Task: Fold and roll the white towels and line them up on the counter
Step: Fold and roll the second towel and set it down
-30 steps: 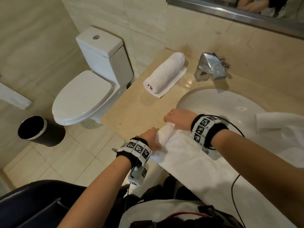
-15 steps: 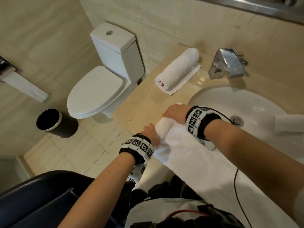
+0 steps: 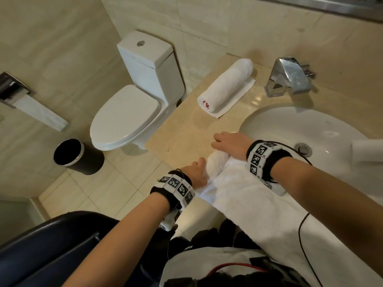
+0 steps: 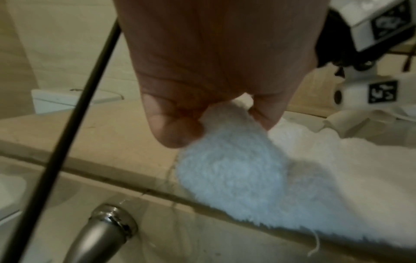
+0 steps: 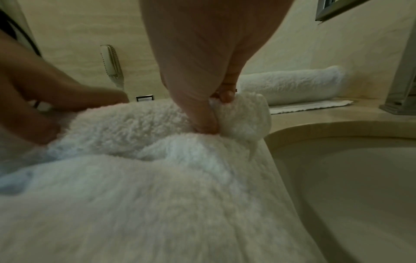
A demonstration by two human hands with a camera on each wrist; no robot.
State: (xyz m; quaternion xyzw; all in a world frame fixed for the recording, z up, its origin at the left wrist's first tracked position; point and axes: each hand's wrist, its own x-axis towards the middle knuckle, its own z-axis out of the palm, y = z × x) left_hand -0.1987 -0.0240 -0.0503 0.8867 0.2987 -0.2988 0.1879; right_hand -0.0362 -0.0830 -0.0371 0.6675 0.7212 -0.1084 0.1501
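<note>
At centre frame in the head view, the roll on the white towel is thicker than a second ago. The left hand and right hand both curl round it on the worktop; rolling is under way.

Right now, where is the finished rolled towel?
Head view: the rolled towel lies at the counter's back left, between toilet tank and faucet.
</note>
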